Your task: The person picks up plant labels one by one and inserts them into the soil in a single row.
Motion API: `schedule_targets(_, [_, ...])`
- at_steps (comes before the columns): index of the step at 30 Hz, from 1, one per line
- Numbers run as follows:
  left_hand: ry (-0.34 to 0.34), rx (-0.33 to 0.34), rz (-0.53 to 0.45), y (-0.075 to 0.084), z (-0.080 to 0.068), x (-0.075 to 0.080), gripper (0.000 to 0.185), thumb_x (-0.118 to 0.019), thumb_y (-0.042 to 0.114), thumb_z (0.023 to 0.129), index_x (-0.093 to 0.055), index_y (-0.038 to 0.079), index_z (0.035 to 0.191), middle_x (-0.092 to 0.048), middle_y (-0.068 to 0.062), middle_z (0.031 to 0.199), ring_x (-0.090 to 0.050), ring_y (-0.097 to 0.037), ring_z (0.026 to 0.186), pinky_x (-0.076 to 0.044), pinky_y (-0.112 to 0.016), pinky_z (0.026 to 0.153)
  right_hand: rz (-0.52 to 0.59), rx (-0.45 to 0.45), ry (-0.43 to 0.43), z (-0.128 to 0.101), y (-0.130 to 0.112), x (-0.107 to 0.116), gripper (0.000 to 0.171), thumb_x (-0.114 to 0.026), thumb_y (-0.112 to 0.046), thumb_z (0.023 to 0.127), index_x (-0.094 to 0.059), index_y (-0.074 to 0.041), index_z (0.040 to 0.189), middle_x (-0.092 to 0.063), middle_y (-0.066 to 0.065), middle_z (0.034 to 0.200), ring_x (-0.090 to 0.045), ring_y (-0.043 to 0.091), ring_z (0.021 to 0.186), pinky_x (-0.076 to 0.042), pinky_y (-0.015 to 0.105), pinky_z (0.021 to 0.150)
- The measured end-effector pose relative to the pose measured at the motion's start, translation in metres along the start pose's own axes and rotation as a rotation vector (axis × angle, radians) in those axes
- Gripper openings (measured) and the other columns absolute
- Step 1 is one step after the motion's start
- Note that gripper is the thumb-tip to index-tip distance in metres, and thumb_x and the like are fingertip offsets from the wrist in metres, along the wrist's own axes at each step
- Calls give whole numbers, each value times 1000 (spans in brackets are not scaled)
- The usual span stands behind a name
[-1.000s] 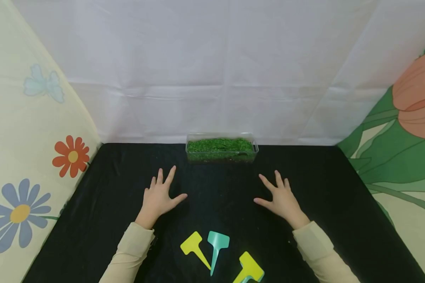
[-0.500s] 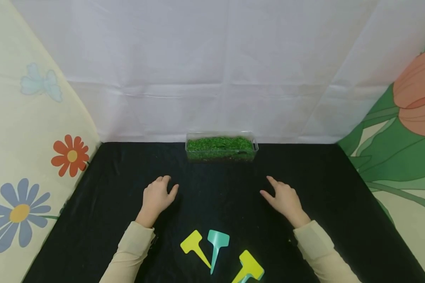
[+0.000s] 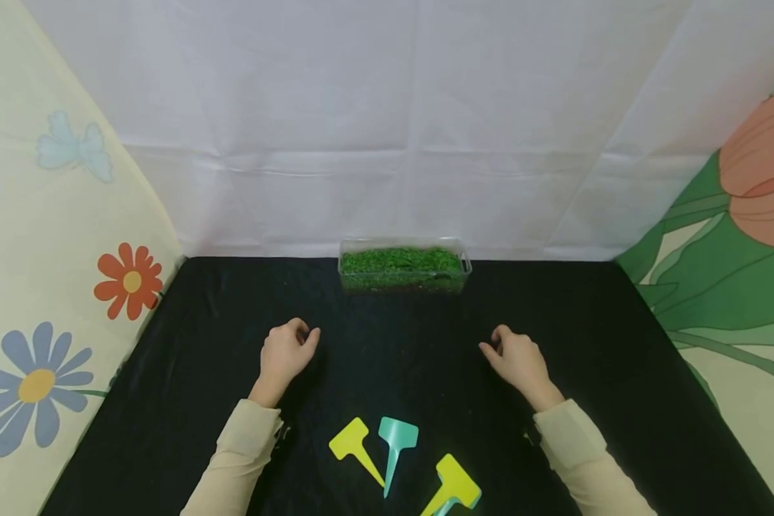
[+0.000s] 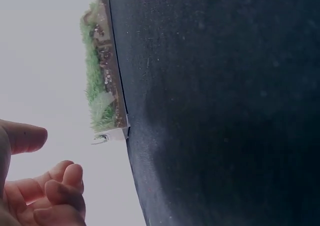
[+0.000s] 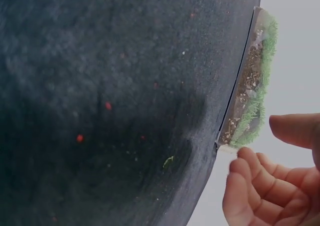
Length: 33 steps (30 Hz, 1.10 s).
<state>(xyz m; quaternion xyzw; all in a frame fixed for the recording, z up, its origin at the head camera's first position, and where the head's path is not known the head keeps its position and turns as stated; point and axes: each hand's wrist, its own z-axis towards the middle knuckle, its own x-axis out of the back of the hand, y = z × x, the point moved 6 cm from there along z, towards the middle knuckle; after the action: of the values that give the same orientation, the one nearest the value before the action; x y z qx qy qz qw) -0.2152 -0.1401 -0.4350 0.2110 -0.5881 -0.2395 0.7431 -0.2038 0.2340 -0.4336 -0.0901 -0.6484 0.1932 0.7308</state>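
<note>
Over the left half of the black cloth, my left hand [image 3: 287,354] holds nothing, its fingers loosely curled. In the left wrist view its thumb [image 4: 30,137] stands apart from the bent fingers [image 4: 62,191]. My right hand [image 3: 518,364] mirrors it on the other side, also holding nothing, with thumb and curled fingers apart. Between the hands and closer to the near edge lie a yellow T-shaped plant label [image 3: 351,438] and a teal one [image 3: 398,434], their tips together. To their right, another yellow plant label [image 3: 459,481] overlaps a teal one [image 3: 447,507], mostly hidden.
At the table's back edge stands a clear plastic box [image 3: 404,285] of soil topped with green grass [image 3: 400,261]. A white cloth [image 3: 387,129] hangs right behind it. Flower-printed cloths [image 3: 71,229] flank the table. Tiny red specks [image 5: 108,106] dot the black cloth.
Both hands have gone from spread, straight fingers to loosely curled ones, drawing back slightly from the middle. The plant labels and the box of grass have stayed in place.
</note>
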Motion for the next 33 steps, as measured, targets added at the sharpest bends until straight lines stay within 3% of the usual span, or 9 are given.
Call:
schedule_targets(5, [-43, 57, -76, -4, 2, -2, 23, -59, 23, 86, -63, 1, 83, -47, -1, 53, -42, -14, 43, -35, -28, 42, 4, -5, 7, 2, 2, 0, 21, -61, -20, 86, -51, -4, 77, -49, 0, 55, -42, 13, 42, -34, 30, 41])
schedule_targets(9, [-56, 73, -128, -5, 5, -5, 22, -59, 23, 86, -63, 2, 81, -49, -1, 54, -43, -15, 44, -36, -29, 44, 19, -23, 3, 5, 5, -2, 20, -59, -21, 87, -52, -5, 77, -49, 0, 56, -41, 13, 43, -34, 30, 42])
schedule_targets(21, [-3, 72, -241, -8, 20, -11, 18, -62, 17, 84, -65, 0, 88, -53, -3, 59, -47, -17, 50, -39, -30, 51, 84, -37, 36, 15, 10, -6, 16, -58, -15, 88, -56, -2, 78, -47, 2, 56, -41, 15, 45, -35, 31, 45])
schedule_targets(25, [19, 90, -281, -9, 24, -13, 17, -62, 15, 84, -65, -1, 88, -55, -5, 61, -48, -17, 53, -40, -30, 53, 112, -59, 42, 18, 13, -6, 18, -56, -16, 89, -56, -1, 78, -49, 4, 57, -42, 16, 46, -35, 31, 46])
schedule_targets(33, [-1, 150, -364, -12, 29, -18, 16, -61, 11, 84, -64, -3, 93, -55, -8, 63, -49, -17, 52, -39, -28, 50, 152, -86, 66, 23, 18, -8, 22, -54, -17, 90, -56, -1, 75, -50, 5, 58, -44, 17, 49, -36, 32, 49])
